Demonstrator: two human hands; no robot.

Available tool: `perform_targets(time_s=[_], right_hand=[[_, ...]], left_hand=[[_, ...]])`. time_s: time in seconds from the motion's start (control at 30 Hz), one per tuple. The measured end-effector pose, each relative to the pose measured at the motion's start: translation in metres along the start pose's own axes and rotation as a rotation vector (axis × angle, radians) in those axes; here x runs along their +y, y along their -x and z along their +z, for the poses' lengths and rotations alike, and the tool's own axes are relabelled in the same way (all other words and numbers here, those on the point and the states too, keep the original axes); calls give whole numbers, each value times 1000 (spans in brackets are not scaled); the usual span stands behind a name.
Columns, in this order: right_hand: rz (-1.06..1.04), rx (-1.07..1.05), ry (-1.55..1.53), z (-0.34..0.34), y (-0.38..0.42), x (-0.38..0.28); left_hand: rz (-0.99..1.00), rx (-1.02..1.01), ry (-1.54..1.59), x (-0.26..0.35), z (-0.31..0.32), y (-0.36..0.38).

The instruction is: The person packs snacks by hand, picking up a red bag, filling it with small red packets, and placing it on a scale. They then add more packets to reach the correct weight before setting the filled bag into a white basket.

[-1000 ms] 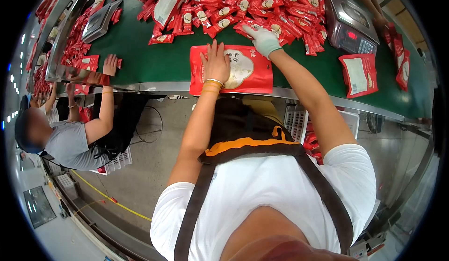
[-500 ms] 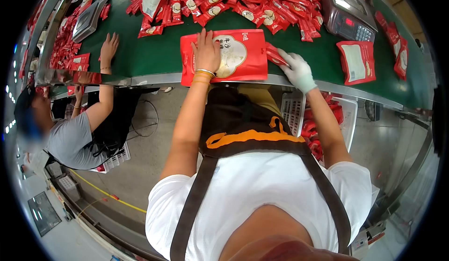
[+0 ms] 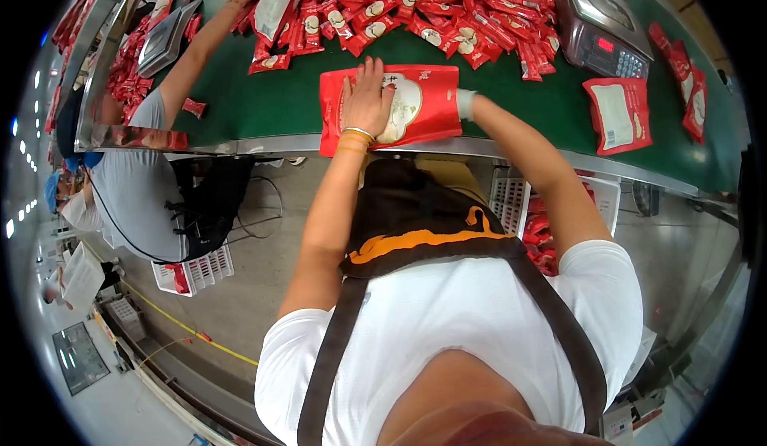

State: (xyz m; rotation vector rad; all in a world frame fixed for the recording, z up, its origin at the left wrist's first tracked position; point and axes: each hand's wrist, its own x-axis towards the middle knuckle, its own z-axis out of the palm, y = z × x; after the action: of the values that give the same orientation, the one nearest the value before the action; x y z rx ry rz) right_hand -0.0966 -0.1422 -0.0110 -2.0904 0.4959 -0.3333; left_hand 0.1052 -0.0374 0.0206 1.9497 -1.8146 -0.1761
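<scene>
A large red pouch [image 3: 435,99] with a pale picture panel lies flat at the green table's front edge, overhanging it slightly. My left hand [image 3: 367,104] rests on the pouch with its fingers stretched out. At the pouch's right end, my right hand [image 3: 465,104] in a white glove is inside the opening. Only the glove's cuff shows, so its fingers and anything in them are hidden. Beyond the pouch is a pile of small red packets [image 3: 431,35].
A digital scale [image 3: 603,27] stands at the right, near another red pouch [image 3: 619,114] lying face down. A second scale [image 3: 164,43] is at the left. There a co-worker's arm [image 3: 200,55] reaches across the table. White crates [image 3: 603,198] holding red items sit below the table.
My right hand has moved left into the pouch, taking the small red packet out of sight. My left hand stays on the pouch. The co-worker's arm has reached farther forward.
</scene>
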Motion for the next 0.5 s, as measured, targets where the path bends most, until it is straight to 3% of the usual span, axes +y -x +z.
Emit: perform_targets(time_s=[0.03, 0.07, 0.1, 0.13, 0.17, 0.2, 0.27, 0.33, 0.37, 0.4, 0.5], right_hand=[[25, 8, -117, -20, 10, -1], [43, -159, 344, -62, 2, -22], [510, -114, 213, -84, 2, -38], [91, -81, 940, -103, -4, -18], [247, 572, 429, -95, -9, -18], [248, 652, 326, -97, -23, -19], [-15, 710, 670, -83, -54, -5], [266, 307, 826, -67, -73, 8], [121, 401, 946, -63, -75, 14], [108, 404, 946, -64, -77, 21], [30, 678, 780, -71, -58, -3]], left_hand=[[-1, 11, 3, 0, 0, -3], [1, -55, -115, 2, -1, -5], [1, -128, -234, 3, 0, -5], [-3, -132, -233, 3, 0, -4], [-6, -125, -239, 3, 1, -4], [-6, -118, -247, 4, 2, -4], [-4, -121, -252, 4, 3, -4], [-8, -111, -268, 1, 2, -6], [-16, -128, -260, 2, 2, -7], [-27, -147, -248, 1, 3, -6], [-28, -124, -223, -3, 6, -6]])
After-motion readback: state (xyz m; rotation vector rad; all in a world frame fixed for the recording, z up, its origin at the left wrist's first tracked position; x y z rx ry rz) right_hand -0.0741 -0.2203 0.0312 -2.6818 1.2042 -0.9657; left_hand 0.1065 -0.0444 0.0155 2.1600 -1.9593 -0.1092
